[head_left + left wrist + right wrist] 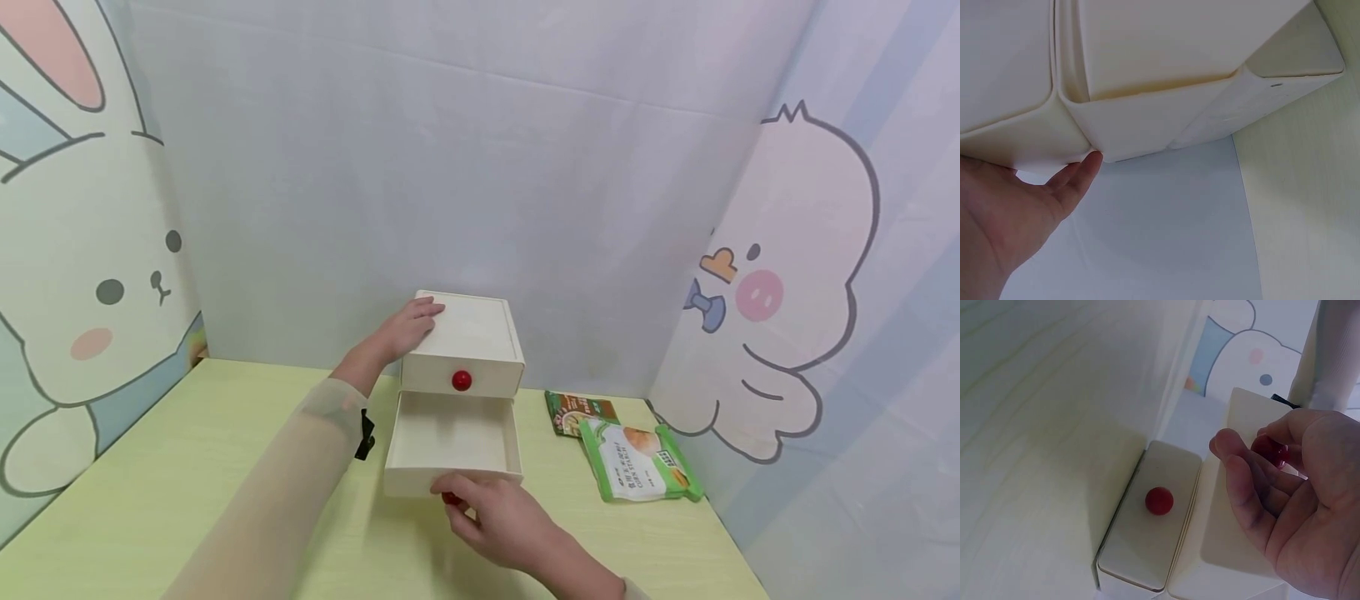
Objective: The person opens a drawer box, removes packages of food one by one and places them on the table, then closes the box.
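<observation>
A small cream two-drawer cabinet point(472, 329) stands on the table, its upper drawer point(427, 374) closed and fitted with a red knob point(462, 381). Below it the lower drawer point(450, 433) is pulled out, with nothing visible inside. My left hand point(408, 327) rests on the cabinet's top at the left edge; in the left wrist view its fingers point(1079, 181) lie extended against the cabinet. With thumb and fingers, my right hand point(506, 518) pinches the lower drawer's red knob point(1269, 452), mostly hidden in the head view.
Right of the cabinet lie a green-and-white corn starch bag point(637, 462) and, partly beneath it, a smaller brown-green packet point(570, 408). The pale yellow table point(255, 425) meets a light curtain point(465, 167) behind. Cartoon-printed curtains point(810, 250) flank the sides.
</observation>
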The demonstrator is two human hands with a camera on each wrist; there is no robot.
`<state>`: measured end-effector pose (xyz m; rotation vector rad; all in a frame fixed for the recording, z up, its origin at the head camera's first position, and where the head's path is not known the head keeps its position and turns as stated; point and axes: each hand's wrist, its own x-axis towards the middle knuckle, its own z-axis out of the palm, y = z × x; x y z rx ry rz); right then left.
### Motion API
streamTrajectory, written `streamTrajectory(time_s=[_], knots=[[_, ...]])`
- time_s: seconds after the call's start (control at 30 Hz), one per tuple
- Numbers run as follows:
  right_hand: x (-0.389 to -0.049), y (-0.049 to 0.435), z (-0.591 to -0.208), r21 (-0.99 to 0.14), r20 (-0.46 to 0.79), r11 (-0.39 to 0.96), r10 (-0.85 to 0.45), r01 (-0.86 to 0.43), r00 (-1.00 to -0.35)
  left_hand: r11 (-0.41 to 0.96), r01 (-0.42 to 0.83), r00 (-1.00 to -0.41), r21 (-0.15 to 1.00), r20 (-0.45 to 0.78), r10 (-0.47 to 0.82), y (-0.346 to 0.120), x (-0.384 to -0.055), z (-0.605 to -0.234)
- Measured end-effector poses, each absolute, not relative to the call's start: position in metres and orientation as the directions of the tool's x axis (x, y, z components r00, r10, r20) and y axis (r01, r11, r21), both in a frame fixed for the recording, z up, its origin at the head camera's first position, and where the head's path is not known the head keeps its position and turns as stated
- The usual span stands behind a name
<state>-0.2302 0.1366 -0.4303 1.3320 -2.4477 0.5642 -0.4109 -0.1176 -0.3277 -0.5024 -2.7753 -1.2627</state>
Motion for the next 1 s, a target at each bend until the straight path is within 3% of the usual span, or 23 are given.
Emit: streamTrajectory(time_s=[1.0], knots=[[-0.242, 0.129, -0.423, -0.183, 0.447, 0.559, -0.685, -0.809, -0.575, 0.593, 0.322, -0.943, 0.738, 0.192, 0.273, -0.118, -0.411, -0.329]])
